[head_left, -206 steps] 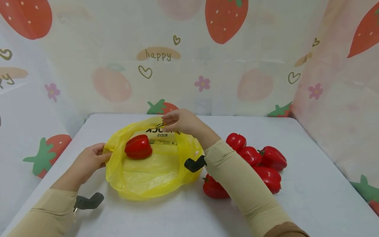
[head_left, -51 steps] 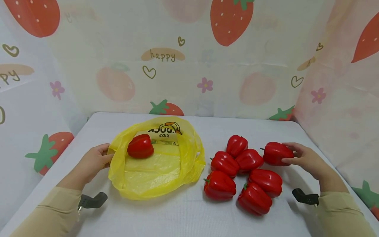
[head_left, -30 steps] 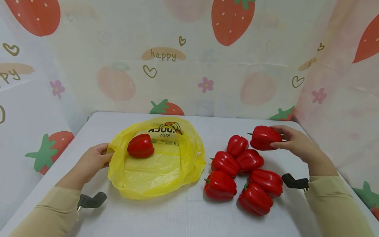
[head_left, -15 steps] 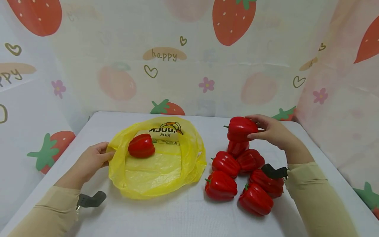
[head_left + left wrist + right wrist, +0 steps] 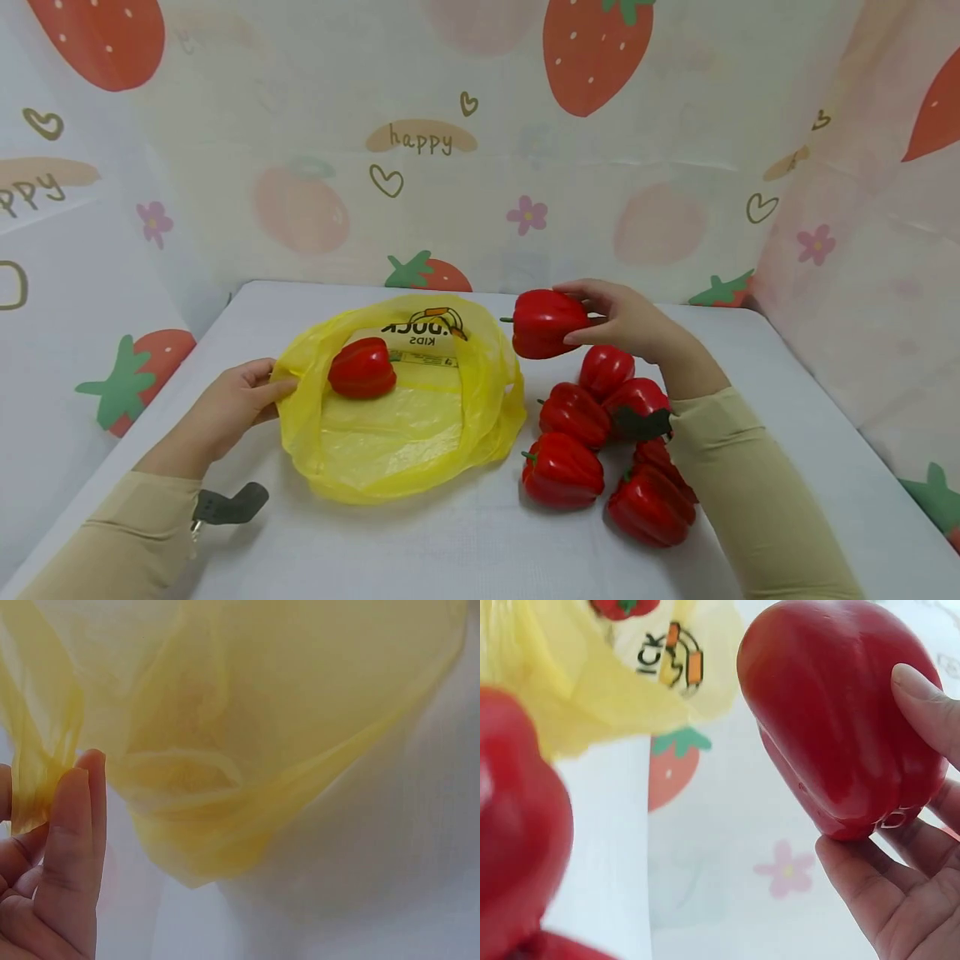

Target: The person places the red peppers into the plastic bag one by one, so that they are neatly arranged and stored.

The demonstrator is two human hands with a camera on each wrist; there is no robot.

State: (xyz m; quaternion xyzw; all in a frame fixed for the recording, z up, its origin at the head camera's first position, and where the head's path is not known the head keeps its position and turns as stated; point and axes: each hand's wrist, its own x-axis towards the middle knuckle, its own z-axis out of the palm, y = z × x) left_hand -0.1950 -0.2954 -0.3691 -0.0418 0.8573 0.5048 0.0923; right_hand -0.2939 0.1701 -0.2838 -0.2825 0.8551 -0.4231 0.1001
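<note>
Just right of the yellow bag [image 5: 491, 383], raised off the table [image 5: 465, 542]: one red pepper [image 5: 550, 323], long axis roughly level and pointing at the bag, stem end nearest it, blunt end in the grip. Whether the stem overhangs the rim, I cannot tell.

On the pepper's far side from the bag: the right hand [image 5: 626, 321], the nearer of the two, thumb and fingers gripping the fruit.

At the bag's left edge: the left hand [image 5: 232, 408], thumb and fingers pinching the plastic; the mouth stands wide.

Inside the bag, toward its left wall: a second pepper [image 5: 362, 367], lying on its side.

Right of the bag, on the table: six more peppers [image 5: 573, 414], bunched close.
</note>
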